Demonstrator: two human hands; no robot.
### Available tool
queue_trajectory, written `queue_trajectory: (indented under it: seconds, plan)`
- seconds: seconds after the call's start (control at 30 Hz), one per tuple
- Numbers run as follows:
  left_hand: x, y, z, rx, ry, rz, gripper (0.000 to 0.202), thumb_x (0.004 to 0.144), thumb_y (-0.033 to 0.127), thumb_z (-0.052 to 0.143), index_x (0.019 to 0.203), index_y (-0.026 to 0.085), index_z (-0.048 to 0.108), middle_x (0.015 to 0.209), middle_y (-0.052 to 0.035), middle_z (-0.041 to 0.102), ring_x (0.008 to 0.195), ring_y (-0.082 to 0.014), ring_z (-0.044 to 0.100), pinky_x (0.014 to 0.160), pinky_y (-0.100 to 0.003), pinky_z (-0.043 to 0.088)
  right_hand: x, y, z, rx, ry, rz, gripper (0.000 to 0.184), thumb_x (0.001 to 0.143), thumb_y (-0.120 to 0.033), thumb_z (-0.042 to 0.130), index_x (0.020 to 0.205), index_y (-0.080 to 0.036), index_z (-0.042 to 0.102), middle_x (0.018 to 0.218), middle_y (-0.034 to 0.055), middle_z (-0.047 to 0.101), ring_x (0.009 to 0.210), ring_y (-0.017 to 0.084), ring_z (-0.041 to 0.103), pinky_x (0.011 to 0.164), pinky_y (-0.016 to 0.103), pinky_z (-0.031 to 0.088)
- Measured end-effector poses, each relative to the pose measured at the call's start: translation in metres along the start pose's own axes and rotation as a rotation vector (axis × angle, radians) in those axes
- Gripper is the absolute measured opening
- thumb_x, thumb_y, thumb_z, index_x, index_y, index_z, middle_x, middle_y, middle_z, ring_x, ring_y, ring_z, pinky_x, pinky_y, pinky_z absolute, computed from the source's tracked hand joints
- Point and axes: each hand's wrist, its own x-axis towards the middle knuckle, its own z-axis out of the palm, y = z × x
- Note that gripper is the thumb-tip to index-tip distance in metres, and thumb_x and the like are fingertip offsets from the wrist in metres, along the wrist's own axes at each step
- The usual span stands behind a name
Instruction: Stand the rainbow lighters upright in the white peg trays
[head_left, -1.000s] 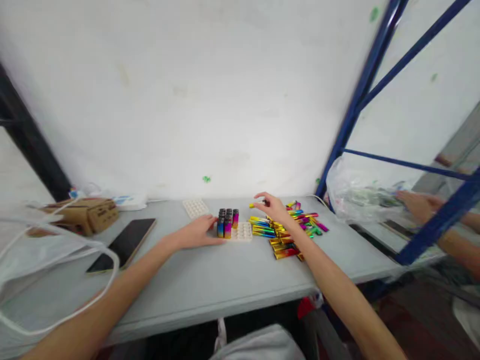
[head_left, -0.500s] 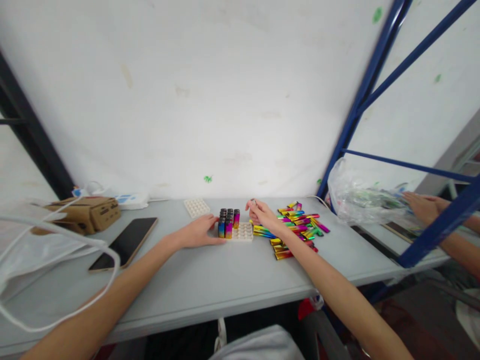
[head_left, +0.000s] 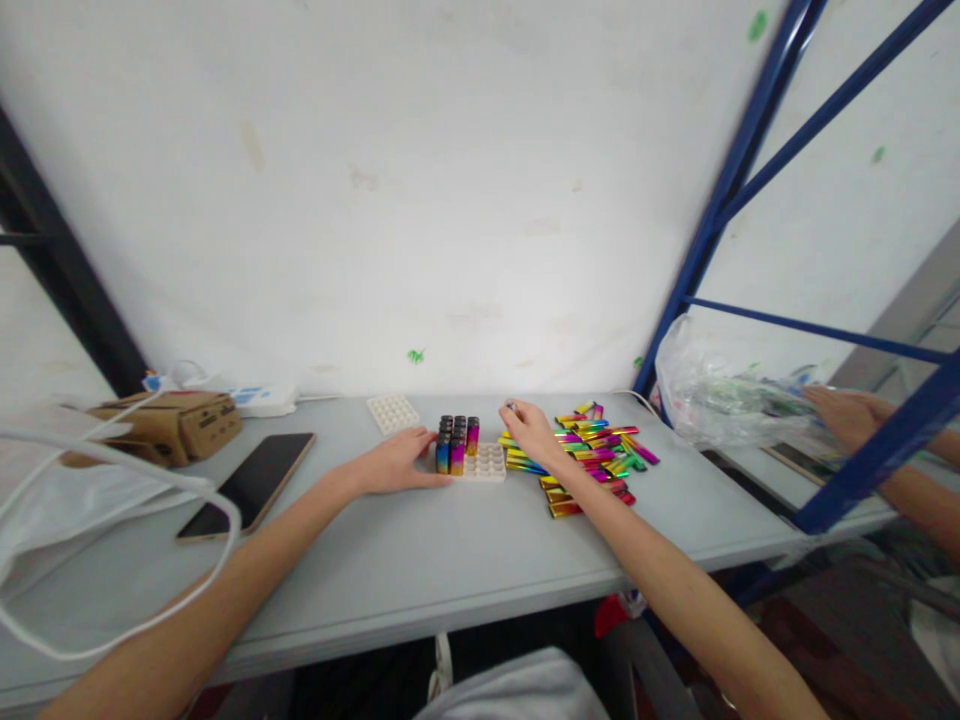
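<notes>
A white tray (head_left: 486, 464) with rows of round holes lies on the table, and several rainbow metallic lighters (head_left: 457, 458) with dark tops stand upright in its left part. My left hand (head_left: 401, 462) grips the tray's left end, thumb along the front and fingers behind. Just behind the tray's right end, my right hand (head_left: 527, 428) is closed in a pinch around a lighter (head_left: 512, 406); only its small metallic top shows at the fingertips. A loose pile of shiny coloured lighters (head_left: 600, 455) lies beside and partly behind my right forearm.
A second white holed tray (head_left: 393, 413) lies behind my left hand. To the left are a phone (head_left: 251, 487), a cardboard box (head_left: 176, 425) and a white cable (head_left: 234, 520). A blue frame post (head_left: 701, 240) and plastic bag (head_left: 697, 395) stand right, near another person's hands (head_left: 847, 415).
My right hand has shifted slightly right, toward the pile, keeping its pinch. My left hand and the tray stay in place.
</notes>
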Motion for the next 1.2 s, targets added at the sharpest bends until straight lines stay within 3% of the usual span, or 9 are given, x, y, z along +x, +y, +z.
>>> queue_trajectory:
  seconds: [0.2, 0.37, 0.53, 0.73, 0.87, 1.03, 1.2]
  plan:
    - [0.0, -0.002, 0.001, -0.011, 0.002, -0.011, 0.06, 0.076, 0.073, 0.064, 0.097, 0.017, 0.064, 0.092, -0.0086, 0.066, 0.083, -0.0278, 0.063, 0.075, -0.035, 0.047, -0.008, -0.012, -0.003, -0.043, -0.168, -0.079, 0.034, 0.101, -0.052, 0.043, 0.087, -0.022, 0.051, 0.068, -0.0043, 0.055, 0.064, 0.014, 0.05, 0.063, 0.025, 0.035]
    - [0.0, -0.006, 0.004, -0.012, 0.003, -0.001, 0.062, 0.077, 0.075, 0.062, 0.099, 0.017, 0.064, 0.094, -0.009, 0.067, 0.084, -0.0277, 0.062, 0.076, -0.035, 0.047, -0.007, -0.016, -0.008, -0.267, -0.209, -0.308, 0.04, 0.103, -0.047, 0.047, 0.076, -0.019, 0.055, 0.074, 0.0018, 0.059, 0.072, 0.015, 0.051, 0.07, 0.026, 0.037]
    - [0.001, -0.008, 0.005, -0.007, -0.01, -0.008, 0.064, 0.077, 0.075, 0.062, 0.102, 0.016, 0.065, 0.096, -0.0102, 0.066, 0.086, -0.0277, 0.062, 0.078, -0.036, 0.048, -0.008, -0.018, -0.011, -0.246, -0.234, -0.251, 0.04, 0.102, -0.048, 0.05, 0.076, -0.018, 0.06, 0.062, -0.0024, 0.058, 0.058, 0.012, 0.049, 0.061, 0.025, 0.032]
    - [0.0, -0.006, 0.003, -0.013, -0.009, -0.013, 0.063, 0.077, 0.074, 0.063, 0.102, 0.016, 0.064, 0.095, -0.0104, 0.067, 0.086, -0.0283, 0.062, 0.077, -0.036, 0.048, -0.01, -0.019, -0.01, -0.14, -0.376, -0.212, 0.033, 0.102, -0.046, 0.05, 0.086, -0.02, 0.062, 0.073, 0.0018, 0.071, 0.066, 0.017, 0.064, 0.064, 0.024, 0.041]
    - [-0.001, -0.004, 0.002, -0.031, -0.009, -0.014, 0.062, 0.077, 0.071, 0.065, 0.105, 0.016, 0.065, 0.097, -0.0107, 0.067, 0.086, -0.0286, 0.063, 0.077, -0.036, 0.049, -0.01, -0.022, -0.008, -0.178, -0.44, -0.274, 0.028, 0.102, -0.044, 0.053, 0.094, -0.02, 0.065, 0.077, 0.0025, 0.072, 0.066, 0.017, 0.063, 0.065, 0.025, 0.041]
    - [-0.002, 0.001, -0.001, -0.032, 0.009, 0.0, 0.061, 0.078, 0.071, 0.064, 0.105, 0.016, 0.065, 0.1, -0.011, 0.068, 0.091, -0.0302, 0.064, 0.081, -0.037, 0.049, -0.011, -0.024, -0.002, -0.213, -0.423, -0.293, 0.023, 0.102, -0.039, 0.054, 0.104, -0.02, 0.066, 0.077, 0.0017, 0.07, 0.064, 0.016, 0.059, 0.063, 0.024, 0.038]
    - [-0.002, 0.001, -0.001, -0.019, -0.004, 0.002, 0.057, 0.079, 0.069, 0.064, 0.102, 0.017, 0.064, 0.097, -0.0104, 0.067, 0.088, -0.0284, 0.063, 0.079, -0.036, 0.049, -0.01, -0.019, -0.004, -0.383, -0.36, -0.262, 0.032, 0.097, -0.047, 0.061, 0.085, -0.018, 0.07, 0.072, 0.0034, 0.069, 0.062, 0.015, 0.056, 0.061, 0.025, 0.033]
